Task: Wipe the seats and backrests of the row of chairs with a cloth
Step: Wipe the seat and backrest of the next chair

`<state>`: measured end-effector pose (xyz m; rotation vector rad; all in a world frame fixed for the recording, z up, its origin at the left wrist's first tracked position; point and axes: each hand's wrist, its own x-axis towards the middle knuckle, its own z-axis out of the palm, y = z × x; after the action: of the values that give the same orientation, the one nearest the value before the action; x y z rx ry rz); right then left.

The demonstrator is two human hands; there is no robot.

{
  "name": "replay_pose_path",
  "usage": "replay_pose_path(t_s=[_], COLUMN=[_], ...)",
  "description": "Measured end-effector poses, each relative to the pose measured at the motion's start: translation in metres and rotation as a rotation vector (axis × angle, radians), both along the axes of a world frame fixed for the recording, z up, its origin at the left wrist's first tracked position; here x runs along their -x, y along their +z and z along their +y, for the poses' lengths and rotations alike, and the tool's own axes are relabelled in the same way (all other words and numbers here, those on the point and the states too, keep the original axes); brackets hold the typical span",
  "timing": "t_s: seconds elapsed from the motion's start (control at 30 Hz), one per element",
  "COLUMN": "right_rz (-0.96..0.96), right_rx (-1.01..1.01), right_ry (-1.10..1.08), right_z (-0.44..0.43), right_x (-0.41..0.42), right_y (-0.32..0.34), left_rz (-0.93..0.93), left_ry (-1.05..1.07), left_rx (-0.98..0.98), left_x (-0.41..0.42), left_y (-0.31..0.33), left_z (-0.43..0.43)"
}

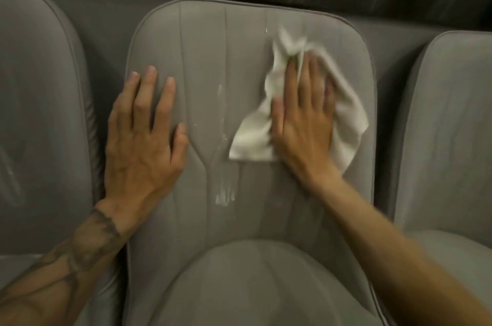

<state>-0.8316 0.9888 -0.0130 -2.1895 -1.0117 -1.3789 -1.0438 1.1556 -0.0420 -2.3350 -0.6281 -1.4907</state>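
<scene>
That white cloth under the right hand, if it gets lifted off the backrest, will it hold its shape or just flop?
Probably flop: the cloth lies crumpled, with loose folds spilling around the right hand. It looks thin, so likely light. On the smooth backrest it should slide easily, bunching where the flat palm isn't pressing it.

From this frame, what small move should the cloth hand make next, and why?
Probably slide the right hand and its white cloth leftward and down over the pale streaks on the middle backrest. They sit unwiped beside the cloth, while the left hand lies flat on the backrest.
</scene>
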Motion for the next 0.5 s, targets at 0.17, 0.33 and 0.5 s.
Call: replay_pose_path(t_s=[0.17,0.33,0.5], right_rz=[-0.036,-0.059,0.029], right_rx=[0.168,-0.139,-0.009], right_ry=[0.034,0.018,0.020], right_z=[-0.017,0.031,0.006], right_x=[0.005,-0.023,0.012], right_y=[-0.021,0.087,-0.031], left_rz=[0.023,0.017,0.003], left_ry=[0.009,0.000,0.001], left_rx=[0.027,0.029,0.014], left_x=[0.001,-0.001,0.000], left_y=[0.000,-0.001,-0.001], left_z=[-0.001,0.000,-0.002])
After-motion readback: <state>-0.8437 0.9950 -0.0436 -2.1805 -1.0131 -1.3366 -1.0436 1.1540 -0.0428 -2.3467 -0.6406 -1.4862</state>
